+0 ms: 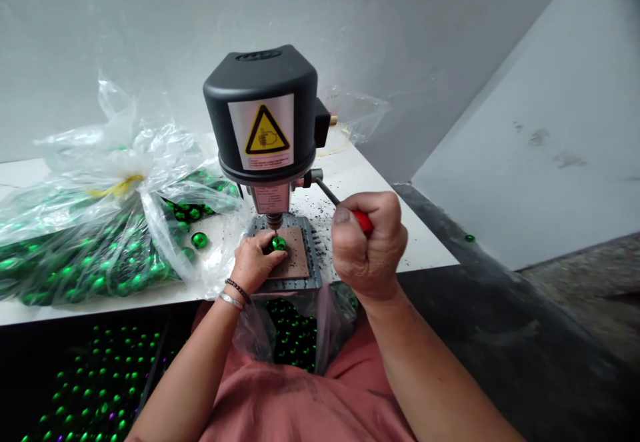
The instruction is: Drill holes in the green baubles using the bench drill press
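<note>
Left hand [255, 262] pins a green bauble [279, 244] under the drill bit [275, 227]; right hand [367, 245], at 3 o'clock, clenches the red lever grip [363, 222].

The green bauble [278, 244] is partly hidden by the left hand [255, 262], and the tip of the drill bit [275, 227] is too small to be made out where it meets the bauble. The red handle [363, 222] is mostly covered by the right hand [367, 245], and the small print on the warning label [261, 132] cannot be read. The bagged baubles [95, 255] are blurred by plastic and cut off by the left edge of the picture, while the black tray [95, 389] is cut off by the bottom edge.
</note>
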A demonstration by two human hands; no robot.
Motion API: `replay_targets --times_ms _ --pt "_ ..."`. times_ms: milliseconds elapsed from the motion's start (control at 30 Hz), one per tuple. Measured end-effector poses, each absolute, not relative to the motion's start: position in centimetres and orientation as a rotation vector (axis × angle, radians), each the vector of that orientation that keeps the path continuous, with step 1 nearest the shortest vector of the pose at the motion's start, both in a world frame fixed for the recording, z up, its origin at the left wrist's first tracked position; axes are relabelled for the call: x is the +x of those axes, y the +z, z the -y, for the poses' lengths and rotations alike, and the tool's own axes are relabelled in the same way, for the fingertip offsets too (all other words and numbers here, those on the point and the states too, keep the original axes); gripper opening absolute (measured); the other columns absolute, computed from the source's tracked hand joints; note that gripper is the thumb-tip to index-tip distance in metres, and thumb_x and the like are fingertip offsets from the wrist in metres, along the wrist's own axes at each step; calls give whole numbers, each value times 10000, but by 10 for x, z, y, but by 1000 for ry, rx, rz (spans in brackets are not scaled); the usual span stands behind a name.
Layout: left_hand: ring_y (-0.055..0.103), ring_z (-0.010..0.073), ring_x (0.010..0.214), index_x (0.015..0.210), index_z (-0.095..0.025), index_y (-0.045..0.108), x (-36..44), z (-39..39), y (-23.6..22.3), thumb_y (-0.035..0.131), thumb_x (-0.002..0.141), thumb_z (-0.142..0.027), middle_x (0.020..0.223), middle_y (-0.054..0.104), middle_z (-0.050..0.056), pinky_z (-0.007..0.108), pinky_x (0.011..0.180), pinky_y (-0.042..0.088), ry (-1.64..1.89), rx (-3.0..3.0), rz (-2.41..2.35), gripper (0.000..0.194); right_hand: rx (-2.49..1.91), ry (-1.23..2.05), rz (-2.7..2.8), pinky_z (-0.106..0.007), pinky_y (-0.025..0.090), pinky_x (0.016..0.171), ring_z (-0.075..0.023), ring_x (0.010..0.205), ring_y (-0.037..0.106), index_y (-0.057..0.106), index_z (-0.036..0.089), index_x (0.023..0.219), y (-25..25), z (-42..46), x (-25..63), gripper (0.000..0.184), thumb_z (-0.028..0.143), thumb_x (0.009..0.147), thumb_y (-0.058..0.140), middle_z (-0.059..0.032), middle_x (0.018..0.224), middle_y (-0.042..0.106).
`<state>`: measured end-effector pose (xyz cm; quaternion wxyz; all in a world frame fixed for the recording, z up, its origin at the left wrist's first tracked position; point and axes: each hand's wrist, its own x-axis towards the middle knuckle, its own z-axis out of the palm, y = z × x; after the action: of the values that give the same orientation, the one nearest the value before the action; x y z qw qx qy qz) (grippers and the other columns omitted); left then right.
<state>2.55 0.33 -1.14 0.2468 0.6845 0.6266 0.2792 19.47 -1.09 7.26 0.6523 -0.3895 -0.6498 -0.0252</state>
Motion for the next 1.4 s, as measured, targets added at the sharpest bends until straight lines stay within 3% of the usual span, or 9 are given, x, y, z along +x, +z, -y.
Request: replay_targets --times_ms 333,467,667,900,1033,1133,1233,1300,1400 --pt "594 198 884 991 -228 671 25 -3 -17 661 663 -297 913 691 28 301 795 442 805 1836 -1762 336 -846 78 1401 -219 430 580 -60 617 505 454 199 839 34 12 188 59 188 781 451 40 673 483" --pt "598 189 856 965 -231 680 26 -3 -17 656 665 -299 873 692 15 293 776 449 808 1850 -1761 308 -885 23 1346 -203 417 556 -48 574 481 452 196 795 64 9 184 37 222 807 430 41 638 475" --pt "607 163 792 1017 -201 664 26 8 -15 630 687 -277 865 689 19 280 752 466 895 1781 -1738 340 -1094 33 1355 -199 379 544 -36 523 403 410 192 667 134 -12 184 194 316 816 417 51 564 391" --pt "601 200 961 1079 -200 646 19 48 11 670 649 -252 1020 677 50 314 867 460 795 1731 -1636 434 -1080 206 1318 -211 375 590 -30 535 396 422 181 703 135 -17 182 205 359 804 424 56 594 422" --pt "605 205 958 1134 -203 615 11 61 23 721 614 -352 1091 659 70 300 847 474 667 1774 -1431 552 -1062 258 1323 -217 367 587 -33 540 411 436 173 724 133 -16 183 247 411 791 428 52 611 457" --pt "615 180 882 1126 -189 616 -3 49 24 622 720 -400 1053 670 73 293 811 484 805 1759 -1599 457 -1084 255 1318 -221 341 556 -40 523 396 443 177 732 132 -16 183 265 436 785 427 54 590 436" --pt "620 174 909 1092 -156 629 -29 17 15 509 806 -325 1058 672 86 287 847 471 969 1663 -1943 354 -1123 235 1311 -234 348 574 -50 538 411 459 184 739 131 -17 183 279 457 780 419 48 599 442" --pt "613 185 961 1069 -143 636 -49 -11 8 484 806 -248 1063 670 93 290 885 456 917 1610 -2259 321 -1156 236 1301 -244 356 580 -58 543 420 472 191 744 131 -17 183 282 468 767 422 44 600 452" --pt "517 260 1133 1075 -94 621 -78 -46 4 487 760 -151 1139 620 156 382 1004 361 959 1555 -2464 347 -1216 248 1292 -250 359 556 -76 537 434 487 206 741 132 -16 184 297 498 743 429 40 580 471"
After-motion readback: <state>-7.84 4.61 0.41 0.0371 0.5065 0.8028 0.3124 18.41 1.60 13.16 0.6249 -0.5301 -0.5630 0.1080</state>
